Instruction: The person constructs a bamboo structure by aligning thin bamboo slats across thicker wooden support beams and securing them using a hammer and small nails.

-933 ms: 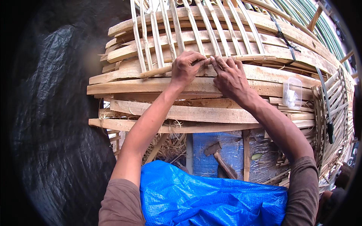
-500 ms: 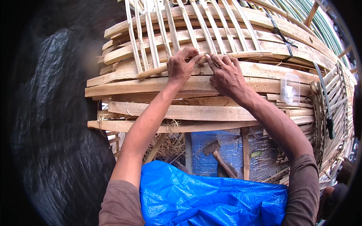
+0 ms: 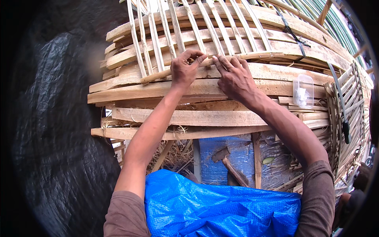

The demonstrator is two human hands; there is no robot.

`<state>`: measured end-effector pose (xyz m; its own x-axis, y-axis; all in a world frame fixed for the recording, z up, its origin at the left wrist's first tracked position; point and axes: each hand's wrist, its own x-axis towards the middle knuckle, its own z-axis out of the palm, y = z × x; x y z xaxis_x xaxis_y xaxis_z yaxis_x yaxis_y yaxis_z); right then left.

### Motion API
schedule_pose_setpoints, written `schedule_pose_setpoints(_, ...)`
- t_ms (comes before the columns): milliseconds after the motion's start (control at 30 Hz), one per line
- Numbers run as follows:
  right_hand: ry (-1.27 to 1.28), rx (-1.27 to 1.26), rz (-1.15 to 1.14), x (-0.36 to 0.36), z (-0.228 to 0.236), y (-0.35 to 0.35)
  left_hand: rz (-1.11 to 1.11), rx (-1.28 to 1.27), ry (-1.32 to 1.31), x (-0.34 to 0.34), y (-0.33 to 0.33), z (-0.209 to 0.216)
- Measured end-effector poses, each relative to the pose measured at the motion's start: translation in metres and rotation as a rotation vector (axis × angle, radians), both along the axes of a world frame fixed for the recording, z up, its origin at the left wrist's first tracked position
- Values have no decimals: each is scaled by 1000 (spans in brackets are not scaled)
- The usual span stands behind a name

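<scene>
- Left hand (image 3: 184, 69): on the light wooden crosspiece (image 3: 157, 75), left of the right hand. Fingers curled, thumb and index tips close together at the upper side. Hand hides part of the piece, so can't tell if it's gripped.
- Right hand (image 3: 236, 77): just beside the left, back of hand up, fingers bent, fingertips at the same crosspiece. Thumb side mostly hidden; can't tell if it grips or only presses.
- Crosspiece: lies across the lower ends of a row of thin pale slats (image 3: 156, 43), left end a bit lower in view than the right. Both ends stick out past the hands.
- Slats: run up and away, spaced apart, over rough-sawn beams (image 3: 134, 93).
- Clear plastic box (image 3: 303, 93): on the wood, right of the right forearm, something white inside.
- Right edge: bundled strips (image 3: 355, 106), long thin tool with black handle (image 3: 346, 132) in front.
- Hammer (image 3: 233, 168): below the beams, head toward upper left, beyond the blue tarp (image 3: 213, 201) at the body.
- Black sheeting (image 3: 59, 118): fills the left side.
</scene>
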<state>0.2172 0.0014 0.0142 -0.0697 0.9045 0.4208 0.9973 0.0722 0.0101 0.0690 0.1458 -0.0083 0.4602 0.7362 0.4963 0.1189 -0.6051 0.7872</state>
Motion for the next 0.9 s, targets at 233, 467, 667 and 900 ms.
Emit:
schedule_pose_setpoints(233, 20, -15, 7, -1, 1, 0, -90, -9, 49, -4, 1, 1)
schedule_pose_setpoints(467, 32, -8, 11, 1, -2, 0, -81, 123, 75, -5, 2, 0)
schedule_pose_setpoints(667, 78, -69, -11, -4, 21, -24, -84, 231, -9, 4, 8, -12)
schedule_pose_setpoints(900, 479, -666, 56, -37, 41, -187, -74, 174, 36, -9, 10, -15)
